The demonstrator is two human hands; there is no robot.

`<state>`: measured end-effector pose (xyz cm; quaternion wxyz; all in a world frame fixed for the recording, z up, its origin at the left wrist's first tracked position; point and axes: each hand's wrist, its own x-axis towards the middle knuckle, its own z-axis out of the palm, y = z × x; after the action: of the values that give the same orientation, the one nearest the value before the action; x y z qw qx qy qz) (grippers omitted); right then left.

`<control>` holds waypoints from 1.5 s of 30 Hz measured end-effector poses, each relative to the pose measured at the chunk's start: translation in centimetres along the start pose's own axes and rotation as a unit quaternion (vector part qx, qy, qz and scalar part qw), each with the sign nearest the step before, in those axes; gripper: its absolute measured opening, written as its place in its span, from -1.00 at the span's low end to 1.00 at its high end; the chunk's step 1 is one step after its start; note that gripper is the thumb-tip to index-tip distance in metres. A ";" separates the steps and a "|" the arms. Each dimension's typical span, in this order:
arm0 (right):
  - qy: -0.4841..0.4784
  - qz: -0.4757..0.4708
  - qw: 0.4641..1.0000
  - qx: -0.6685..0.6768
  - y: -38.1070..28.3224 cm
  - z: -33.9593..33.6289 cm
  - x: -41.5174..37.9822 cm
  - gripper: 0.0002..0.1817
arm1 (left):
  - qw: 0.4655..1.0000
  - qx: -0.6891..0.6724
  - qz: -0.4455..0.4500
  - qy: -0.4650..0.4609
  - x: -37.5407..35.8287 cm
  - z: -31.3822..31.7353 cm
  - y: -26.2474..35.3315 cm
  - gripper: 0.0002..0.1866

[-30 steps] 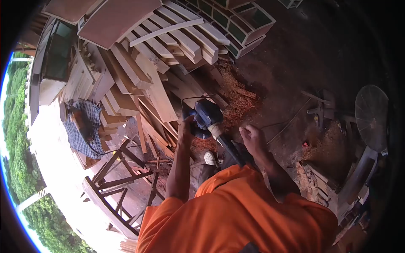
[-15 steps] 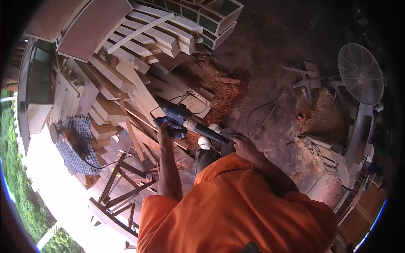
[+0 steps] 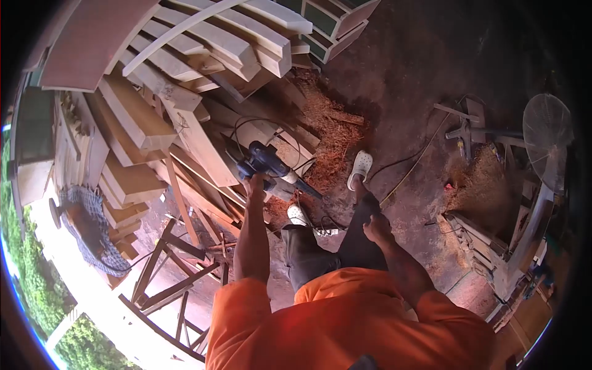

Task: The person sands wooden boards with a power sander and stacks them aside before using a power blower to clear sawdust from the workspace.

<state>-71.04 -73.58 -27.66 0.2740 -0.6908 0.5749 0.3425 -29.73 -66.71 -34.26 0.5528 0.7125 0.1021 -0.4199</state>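
Note:
A dark blue power tool, apparently a blower, (image 3: 269,159) has a long nozzle wrapped with pale tape near its base. My left hand (image 3: 253,183) is closed round the tool's handle, with the nozzle slanting down to the right near my feet. A dark cord loops behind the tool. Away from the tool, my right hand (image 3: 377,228) hangs over my right leg, its fingers curled; whether anything is inside them is too small to make out.
Stacked timber (image 3: 203,43) rises ahead and left. Wood shavings (image 3: 327,135) lie beyond my shoes (image 3: 361,164). A wooden frame (image 3: 166,271) stands lower left. At right are a fan (image 3: 547,139) and a sawdust pile (image 3: 484,185). Cords cross the floor.
My right hand has come off the nozzle and moved right and down. The tool, still in my left hand, now points lower. My right foot has stepped out to the right.

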 end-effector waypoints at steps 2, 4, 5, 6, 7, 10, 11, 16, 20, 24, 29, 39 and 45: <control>0.064 -0.013 0.997 -0.033 1.8 0.3 3.4 -0.44 | 0.998 0.012 0.040 0.039 4.0 0.9 -1.7 -0.75; 0.114 -0.008 0.992 -0.053 3.5 1.7 4.1 -0.40 | 0.991 0.033 0.016 0.128 8.2 0.5 -3.5 -0.68; 0.106 -0.004 0.993 -0.045 4.3 2.0 4.6 -0.40 | 0.993 0.044 -0.015 0.108 10.1 -0.4 -3.7 -0.67; 0.099 -0.001 0.994 -0.040 5.3 2.1 5.0 -0.40 | 0.994 0.052 -0.047 0.089 11.9 -1.3 -4.0 -0.66; 0.094 0.001 0.995 -0.038 6.1 2.0 5.3 -0.40 | 0.992 0.042 -0.058 0.100 13.3 -1.8 -4.6 -0.68; 0.071 0.025 0.997 0.013 7.7 1.7 5.0 -0.37 | 0.991 0.021 -0.026 0.131 16.4 -1.5 -6.0 -0.69; 0.082 0.024 0.996 0.030 8.1 1.9 5.1 -0.41 | 0.988 0.046 -0.032 0.141 17.3 -1.8 -6.3 -0.70; 0.056 0.055 0.991 0.110 8.8 1.5 5.3 -0.44 | 0.979 0.146 -0.046 0.137 20.4 -3.4 -6.5 -0.73; 0.078 0.065 0.986 0.130 9.0 0.7 6.2 -0.44 | 0.880 0.409 -0.131 0.205 19.9 -5.7 -6.9 -0.76; 0.064 0.023 0.988 0.141 8.3 -3.4 7.8 -0.44 | 0.930 0.356 0.007 0.094 15.9 -10.2 -13.3 -0.63; 0.072 -0.112 0.979 0.157 9.9 -9.3 11.6 -0.47 | 0.750 0.636 -0.078 -0.164 -1.6 3.7 -4.0 -0.62; -0.112 0.039 0.934 0.336 22.5 -20.0 14.4 -0.36 | 0.797 0.535 0.076 -0.269 -4.7 35.8 8.8 -0.59; -0.095 0.085 0.957 0.260 29.2 -23.3 23.2 -0.35 | 0.856 0.406 -0.138 -0.287 3.4 43.7 8.2 -0.71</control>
<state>-93.61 -111.16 -31.13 0.4671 -0.5084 0.6722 0.2674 -43.86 -108.96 -32.49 0.1554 0.7001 -0.1439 -0.6819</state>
